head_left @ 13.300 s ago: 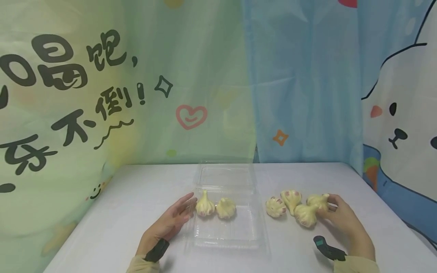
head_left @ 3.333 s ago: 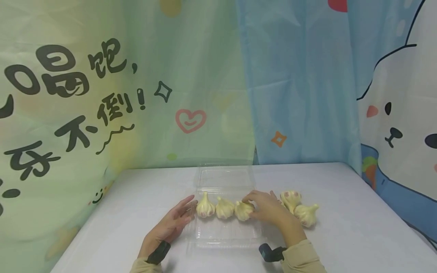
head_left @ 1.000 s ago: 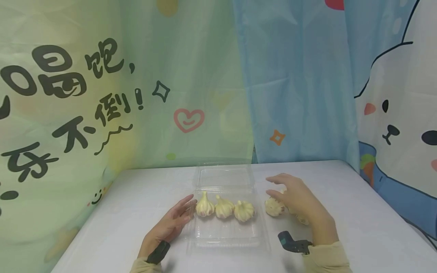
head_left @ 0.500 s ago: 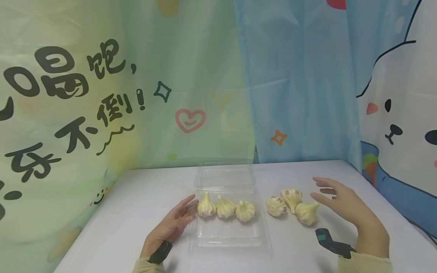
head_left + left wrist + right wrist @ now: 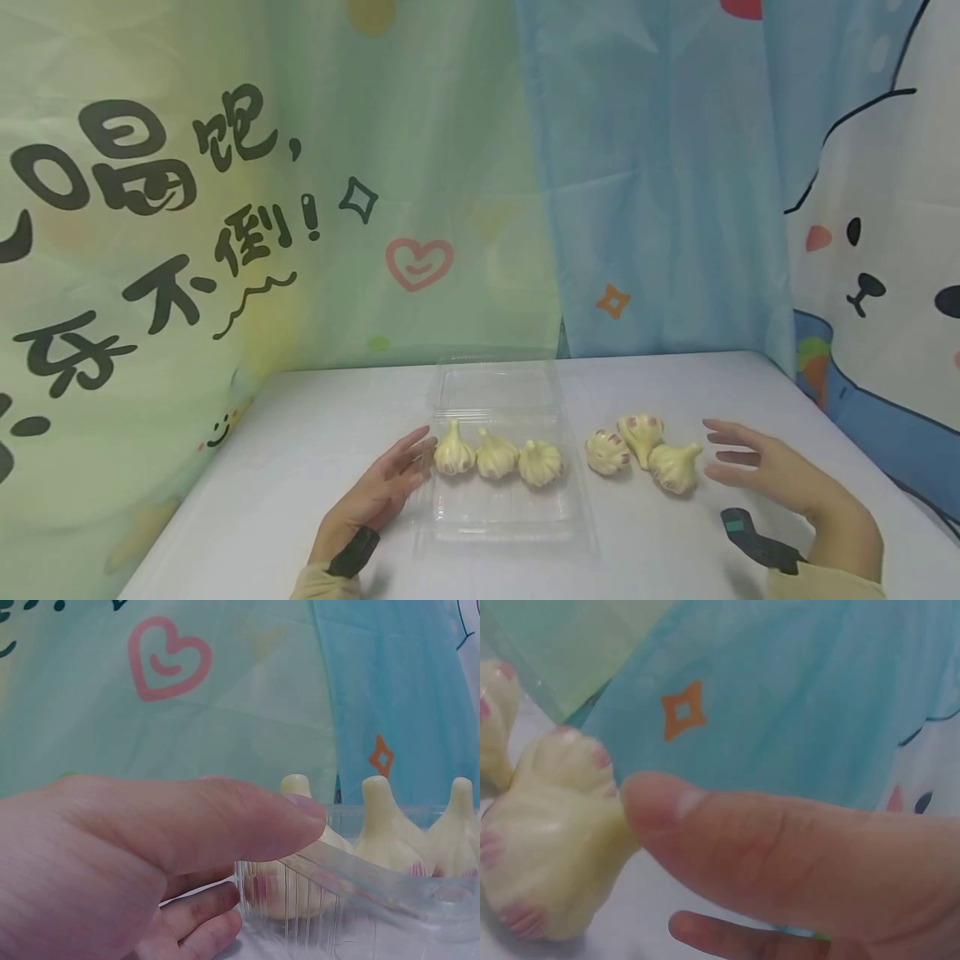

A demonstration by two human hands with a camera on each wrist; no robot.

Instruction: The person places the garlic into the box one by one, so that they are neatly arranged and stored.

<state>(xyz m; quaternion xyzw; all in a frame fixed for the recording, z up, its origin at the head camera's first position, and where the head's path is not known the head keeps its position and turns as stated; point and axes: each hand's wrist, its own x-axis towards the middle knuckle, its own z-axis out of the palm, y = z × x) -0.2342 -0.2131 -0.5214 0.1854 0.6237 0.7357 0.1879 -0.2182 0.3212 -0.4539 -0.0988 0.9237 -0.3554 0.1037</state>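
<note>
Three garlic bulbs stand in a row inside a clear plastic box (image 5: 502,508): a left bulb (image 5: 454,454), a middle bulb (image 5: 496,457) and a right bulb (image 5: 541,463). My left hand (image 5: 378,490) rests at the box's left side with fingers fairly straight; in the left wrist view its thumb (image 5: 247,825) lies by the rim. To the right of the box lie three more garlic bulbs, one round (image 5: 607,452), one behind (image 5: 641,437) and one in front (image 5: 674,468). Just right of that front bulb, my right hand (image 5: 787,475) hovers with parted fingers, holding nothing.
The box's clear lid (image 5: 497,390) is folded back flat behind its base. A white-covered table (image 5: 300,467) bears everything, and a printed curtain (image 5: 480,167) hangs behind its far edge. Dark cameras are strapped to both wrists.
A third garlic bulb has gone from the right-hand group into the box, released by my right hand. That hand has since moved right, past the loose bulbs, and lowered. My left hand stays put.
</note>
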